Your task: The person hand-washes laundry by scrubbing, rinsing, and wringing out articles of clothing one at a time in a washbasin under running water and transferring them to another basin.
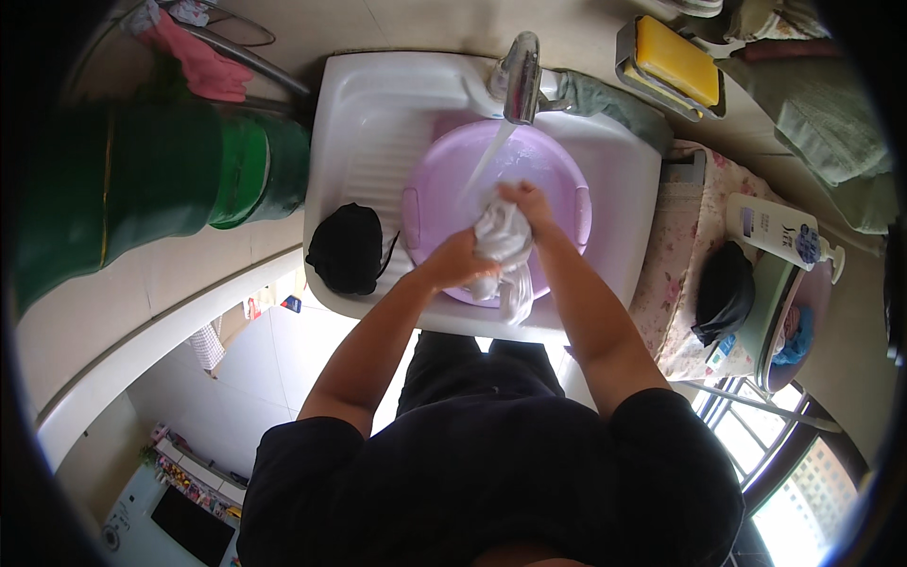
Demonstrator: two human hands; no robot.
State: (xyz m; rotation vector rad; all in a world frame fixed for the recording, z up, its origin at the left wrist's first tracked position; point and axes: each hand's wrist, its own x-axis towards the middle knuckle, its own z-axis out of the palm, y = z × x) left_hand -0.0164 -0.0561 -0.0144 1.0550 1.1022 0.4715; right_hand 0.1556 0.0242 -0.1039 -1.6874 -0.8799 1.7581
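Note:
A bunched white cloth [504,234] is held over a round lilac plastic basin [434,170]. My left hand [460,262] grips its lower left side. At its upper right, my right hand [528,205] is closed on the fabric, slightly blurred. One wet end of the cloth hangs over the basin's near rim. From the chrome faucet [523,78] a stream of water [489,159] runs into the basin, left of my right hand. The basin sits in a white ceramic sink [620,234].
A black cloth item [347,248] lies on the ribbed drainboard at left. Yellow soap [677,60] rests in a wall dish. To the right, a pump bottle [776,227] and another black item [724,290] lie on a floral cover [669,283]. Pink gloves [195,53] hang upper left.

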